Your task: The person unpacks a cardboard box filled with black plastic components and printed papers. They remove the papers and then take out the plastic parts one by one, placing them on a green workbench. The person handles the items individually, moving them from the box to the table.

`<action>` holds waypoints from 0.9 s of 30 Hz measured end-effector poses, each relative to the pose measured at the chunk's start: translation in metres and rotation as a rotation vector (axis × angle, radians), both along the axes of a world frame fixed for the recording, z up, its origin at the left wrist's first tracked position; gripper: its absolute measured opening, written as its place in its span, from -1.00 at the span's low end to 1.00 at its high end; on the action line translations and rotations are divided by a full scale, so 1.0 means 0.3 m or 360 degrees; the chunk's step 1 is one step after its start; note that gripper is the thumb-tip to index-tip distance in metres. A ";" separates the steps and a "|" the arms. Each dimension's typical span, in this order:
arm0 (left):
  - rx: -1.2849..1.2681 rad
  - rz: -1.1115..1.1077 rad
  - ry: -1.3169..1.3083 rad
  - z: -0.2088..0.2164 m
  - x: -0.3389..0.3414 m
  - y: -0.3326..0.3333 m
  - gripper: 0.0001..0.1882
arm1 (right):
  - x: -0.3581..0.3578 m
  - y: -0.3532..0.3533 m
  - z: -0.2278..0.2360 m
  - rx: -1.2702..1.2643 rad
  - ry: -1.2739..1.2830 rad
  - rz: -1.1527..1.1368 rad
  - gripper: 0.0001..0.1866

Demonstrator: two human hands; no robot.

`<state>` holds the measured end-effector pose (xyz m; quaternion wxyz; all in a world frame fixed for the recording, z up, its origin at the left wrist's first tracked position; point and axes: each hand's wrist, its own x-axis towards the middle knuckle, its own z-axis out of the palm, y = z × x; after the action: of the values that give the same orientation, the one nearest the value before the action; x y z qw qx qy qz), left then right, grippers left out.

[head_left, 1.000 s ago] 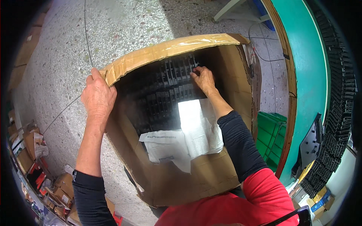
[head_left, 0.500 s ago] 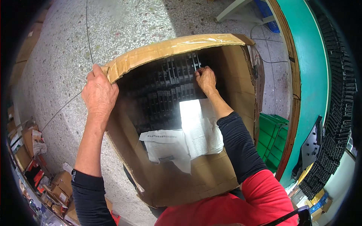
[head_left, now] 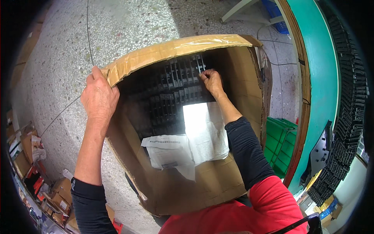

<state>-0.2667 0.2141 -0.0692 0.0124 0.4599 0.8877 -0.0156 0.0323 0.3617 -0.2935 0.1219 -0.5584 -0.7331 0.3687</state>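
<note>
A big cardboard box [head_left: 210,185] stands open in front of me, tilted so that I look into it. My left hand [head_left: 99,93] is closed round the upper left corner of its taped edge. Inside, my right hand [head_left: 212,82] pinches at one of the dark slotted parts [head_left: 200,62] near the far right. Several rows of such black parts [head_left: 175,97] fill the deep end, dim in shadow. Crumpled printed paper sheets [head_left: 196,136] lie over the nearer part of the box. The right fingertips partly hide what they grip.
To the right runs a green tabletop [head_left: 317,58] with a wooden edge, rows of black parts [head_left: 348,97] along its far side. A green crate [head_left: 282,144] sits below it. Cartons and clutter [head_left: 60,195] lie at lower left on the speckled floor [head_left: 128,27].
My left hand and the box's left corner have shifted slightly left and down. The right hand stays at nearly the same spot among the black parts.
</note>
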 end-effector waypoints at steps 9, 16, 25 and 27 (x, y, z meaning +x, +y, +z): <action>-0.0081 0.0032 -0.0007 -0.020 -0.005 0.000 -0.51 | 0.028 -0.008 -0.032 -0.0070 0.0076 -0.0128 -0.70; -0.0074 0.0037 0.0021 0.000 0.005 0.006 -0.43 | 0.025 -0.012 -0.074 0.0125 0.0123 -0.0177 -0.81; -0.0079 0.0028 0.0041 -0.015 0.000 0.006 -0.37 | 0.029 -0.026 -0.043 -0.0036 0.0047 -0.0240 -0.71; -0.0087 0.0046 0.0052 -0.016 -0.003 -0.005 -0.37 | -0.017 -0.040 0.048 0.0027 -0.0059 -0.0183 -0.75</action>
<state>-0.2676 0.2127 -0.0740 0.0107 0.4463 0.8936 -0.0474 0.0273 0.3499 -0.2793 0.1340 -0.6052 -0.7050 0.3446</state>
